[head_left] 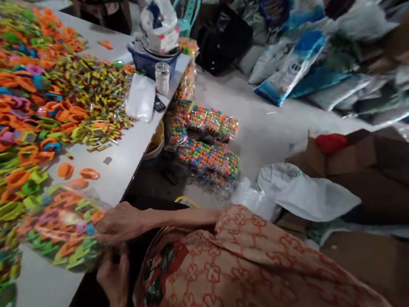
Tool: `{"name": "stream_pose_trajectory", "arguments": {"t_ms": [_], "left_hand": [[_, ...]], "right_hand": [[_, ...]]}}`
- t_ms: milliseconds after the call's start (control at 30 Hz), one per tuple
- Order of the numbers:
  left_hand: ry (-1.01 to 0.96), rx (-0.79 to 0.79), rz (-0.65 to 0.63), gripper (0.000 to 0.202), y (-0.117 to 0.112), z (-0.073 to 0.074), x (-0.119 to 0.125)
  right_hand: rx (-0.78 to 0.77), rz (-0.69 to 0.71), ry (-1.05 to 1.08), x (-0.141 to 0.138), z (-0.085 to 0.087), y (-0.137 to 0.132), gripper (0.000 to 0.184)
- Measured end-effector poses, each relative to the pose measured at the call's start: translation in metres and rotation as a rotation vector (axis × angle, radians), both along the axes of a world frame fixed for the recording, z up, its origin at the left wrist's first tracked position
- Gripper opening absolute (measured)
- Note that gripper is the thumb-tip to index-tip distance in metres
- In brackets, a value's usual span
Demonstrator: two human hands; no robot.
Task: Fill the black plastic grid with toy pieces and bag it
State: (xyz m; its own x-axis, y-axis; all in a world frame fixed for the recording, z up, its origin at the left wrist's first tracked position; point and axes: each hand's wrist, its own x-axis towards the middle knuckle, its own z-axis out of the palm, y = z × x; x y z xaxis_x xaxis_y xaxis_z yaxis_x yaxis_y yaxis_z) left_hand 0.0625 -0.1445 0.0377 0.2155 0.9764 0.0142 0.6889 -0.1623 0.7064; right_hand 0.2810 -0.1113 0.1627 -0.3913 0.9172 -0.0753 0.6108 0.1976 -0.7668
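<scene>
A clear plastic bag [62, 228] filled with orange, green and pink plastic toy watches lies at the table edge, slightly blurred. My right hand [119, 223] is closed on the bag's near end, with the fingertips partly hidden. Just below it, my left hand [113, 274] has curled fingers at the bag's lower near corner; the plastic between them is hard to make out. Beside the bag, several loose orange toy watches [77, 176] rest on the white table [115, 180]. A large heap of colourful toy watches [10, 108] spreads behind.
Small wrapped yellow pieces [92, 96] form a pile near white plastic sheets [141, 97]. A jar [162, 78] and blue basket [151, 62] stand at the table's end. Filled packs [208, 158] lie on the floor. A white sack [301, 190] and cardboard boxes [366, 168] are at right.
</scene>
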Motion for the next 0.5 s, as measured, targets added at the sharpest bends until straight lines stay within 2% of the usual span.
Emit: {"name": "stream_pose_trajectory", "arguments": {"t_ms": [100,167,200,267,367,433,500], "left_hand": [[-0.135,0.016,-0.315,0.032,-0.023,0.025,0.023],[-0.274,-0.057,-0.520,0.022,-0.032,0.044,0.037],[-0.320,-0.095,-0.574,0.019,-0.033,0.052,0.043],[-0.348,-0.140,-0.585,0.019,-0.025,0.060,0.054],[-0.251,-0.154,-0.484,0.027,0.001,0.054,0.062],[-0.171,-0.165,-0.400,0.039,0.019,0.043,0.059],[-0.117,-0.202,-0.328,0.047,0.029,0.034,0.053]], "right_hand": [[0.029,-0.175,0.135,0.039,0.012,-0.038,0.040],[0.000,-0.366,0.283,0.073,0.012,-0.068,0.043],[-0.045,-0.469,0.356,0.093,0.008,-0.082,0.043],[-0.145,-0.670,0.443,0.136,-0.008,-0.106,0.044],[-0.176,-0.876,0.377,0.208,-0.049,-0.127,0.044],[-0.155,-0.966,0.200,0.256,-0.083,-0.132,0.043],[-0.174,-1.069,-0.105,0.301,-0.115,-0.129,0.041]]}}
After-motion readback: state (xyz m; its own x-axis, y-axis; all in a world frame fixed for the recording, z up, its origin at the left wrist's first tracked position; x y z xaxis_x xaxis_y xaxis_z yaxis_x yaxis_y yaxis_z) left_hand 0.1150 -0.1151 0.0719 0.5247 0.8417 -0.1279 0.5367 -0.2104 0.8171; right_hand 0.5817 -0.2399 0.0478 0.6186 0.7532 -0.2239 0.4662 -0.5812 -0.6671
